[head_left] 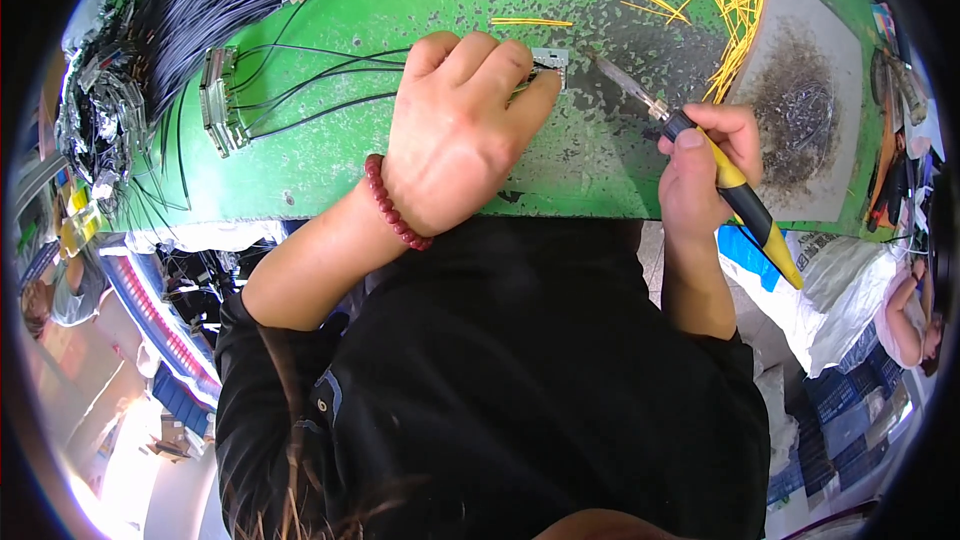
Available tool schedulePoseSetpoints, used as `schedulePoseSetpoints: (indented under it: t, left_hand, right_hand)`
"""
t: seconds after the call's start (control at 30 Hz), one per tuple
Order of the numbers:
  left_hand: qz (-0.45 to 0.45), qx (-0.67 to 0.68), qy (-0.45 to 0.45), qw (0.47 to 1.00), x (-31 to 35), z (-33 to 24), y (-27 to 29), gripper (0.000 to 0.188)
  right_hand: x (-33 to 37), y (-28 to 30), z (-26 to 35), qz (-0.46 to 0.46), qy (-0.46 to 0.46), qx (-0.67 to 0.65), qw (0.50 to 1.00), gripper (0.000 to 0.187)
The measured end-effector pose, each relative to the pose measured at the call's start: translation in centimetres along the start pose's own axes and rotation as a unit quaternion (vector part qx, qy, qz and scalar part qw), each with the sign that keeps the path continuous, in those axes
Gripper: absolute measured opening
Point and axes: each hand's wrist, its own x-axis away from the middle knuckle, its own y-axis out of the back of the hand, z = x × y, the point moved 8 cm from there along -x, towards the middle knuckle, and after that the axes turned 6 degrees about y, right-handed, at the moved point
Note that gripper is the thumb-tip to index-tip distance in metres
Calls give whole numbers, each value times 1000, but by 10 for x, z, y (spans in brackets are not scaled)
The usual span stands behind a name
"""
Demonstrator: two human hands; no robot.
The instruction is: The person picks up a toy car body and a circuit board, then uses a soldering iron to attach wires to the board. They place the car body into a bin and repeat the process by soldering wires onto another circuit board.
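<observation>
My left hand (462,125), with a dark red bead bracelet, is closed over a small pale circuit board (551,58); most of the board is hidden under the fingers. Black wires (345,67) run from beneath that hand to a stack of metal-edged boards (219,103) on the left of the green bench. A yellow and black soldering iron (732,178) is gripped in my right hand (708,165). Its tip (598,62) points left, a short way right of the small board and apart from it. Two thin yellow sticks (531,22) lie beyond my left hand.
Thin yellow sticks (735,0) are scattered at the far right. Beside them a grey, soot-stained slab (835,110) covers the bench's right end. A thick bundle of black wires (205,15) fills the far left. Pliers-like tools (887,180) lie by the right edge. Another person's arm (903,315) shows at right.
</observation>
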Motion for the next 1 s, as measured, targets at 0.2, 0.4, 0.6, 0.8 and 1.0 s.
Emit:
schedulePoseSetpoints:
  t: [0.2,0.4,0.6,0.8,1.0]
  left_hand:
    - [17,-19,0,1000,-2,-4,-1,31]
    - [21,-23,-5,1000,-2,-5,-1,32]
    - [23,-12,-2,1000,-2,-4,-1,34]
    - [20,-6,0,1000,-2,-4,0,35]
    - [20,-6,1,1000,-2,-4,-1,35]
  right_hand:
    - [2,4,-2,10,10,32,999,14]
    - [1,0,0,25,-1,34,999,14]
    - [1,-2,1,43,21,39,998,13]
    - [1,-5,0,28,-36,32,998,14]
    - [1,6,0,-40,-2,-52,998,13]
